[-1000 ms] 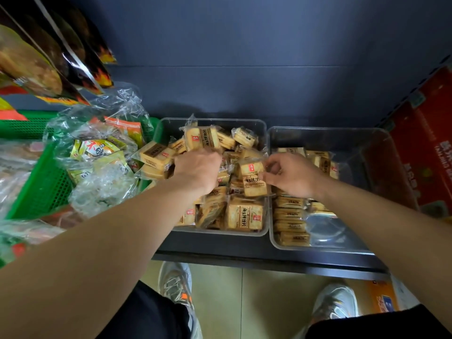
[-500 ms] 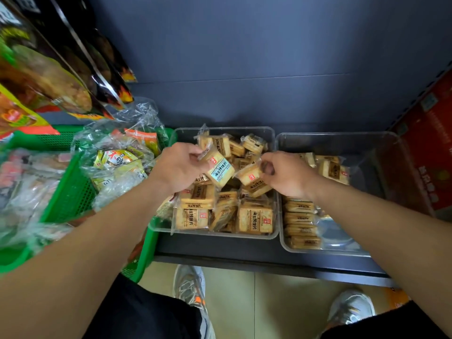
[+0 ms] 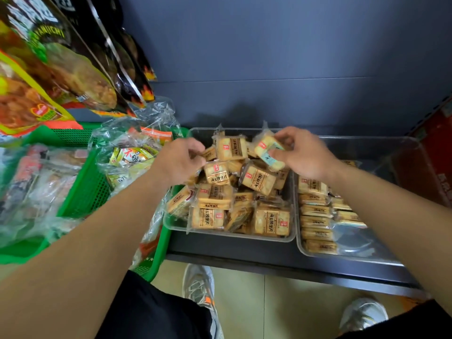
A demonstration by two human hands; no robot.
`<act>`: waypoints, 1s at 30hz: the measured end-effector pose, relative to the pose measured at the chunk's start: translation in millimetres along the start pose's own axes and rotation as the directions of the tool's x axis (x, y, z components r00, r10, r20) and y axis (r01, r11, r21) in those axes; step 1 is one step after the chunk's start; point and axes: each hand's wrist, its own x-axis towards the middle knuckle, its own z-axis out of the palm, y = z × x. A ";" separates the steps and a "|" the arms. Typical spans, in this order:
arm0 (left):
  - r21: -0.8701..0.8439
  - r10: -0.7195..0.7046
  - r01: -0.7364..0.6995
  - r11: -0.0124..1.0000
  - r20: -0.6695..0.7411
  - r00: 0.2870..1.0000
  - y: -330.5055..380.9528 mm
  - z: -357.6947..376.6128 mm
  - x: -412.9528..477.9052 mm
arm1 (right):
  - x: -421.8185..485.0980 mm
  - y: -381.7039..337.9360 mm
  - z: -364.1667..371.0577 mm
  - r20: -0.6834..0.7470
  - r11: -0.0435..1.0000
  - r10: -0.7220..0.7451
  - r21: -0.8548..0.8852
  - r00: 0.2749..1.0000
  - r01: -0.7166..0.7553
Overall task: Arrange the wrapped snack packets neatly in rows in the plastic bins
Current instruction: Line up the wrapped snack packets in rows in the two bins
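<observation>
Shop, hanging snack bags, stocked shelf bins

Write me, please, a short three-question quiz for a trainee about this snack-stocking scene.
1. True or false: the right hand holds a packet with a pale blue label.
2. Short answer: what colour is the basket beside the left clear bin?
3. Multiple choice: where do packets lie stacked in neat rows? A) in the basket B) in the left clear bin C) in the right clear bin

Key: 1 true; 2 green; 3 C.
</observation>
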 end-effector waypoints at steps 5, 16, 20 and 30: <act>0.228 -0.011 -0.029 0.973 0.172 0.985 2.0 20.9 1.6 | -6.1 15.1 11.4 0.069 0.993 -0.009 -0.114 0.998 0.017; -0.041 0.035 -0.028 0.999 0.182 0.983 5.2 -8.5 4.5 | 8.3 -4.0 25.9 -0.117 0.985 -0.023 -0.174 0.993 0.002; -0.227 0.041 -0.029 0.973 0.047 0.998 3.0 -26.9 1.2 | 8.6 -2.5 19.8 -0.160 0.985 0.037 -0.160 0.986 -0.063; -0.050 -0.169 0.174 0.983 0.088 0.982 -11.1 -7.9 10.8 | -0.6 4.7 11.2 0.133 0.988 0.077 -0.142 0.988 -0.057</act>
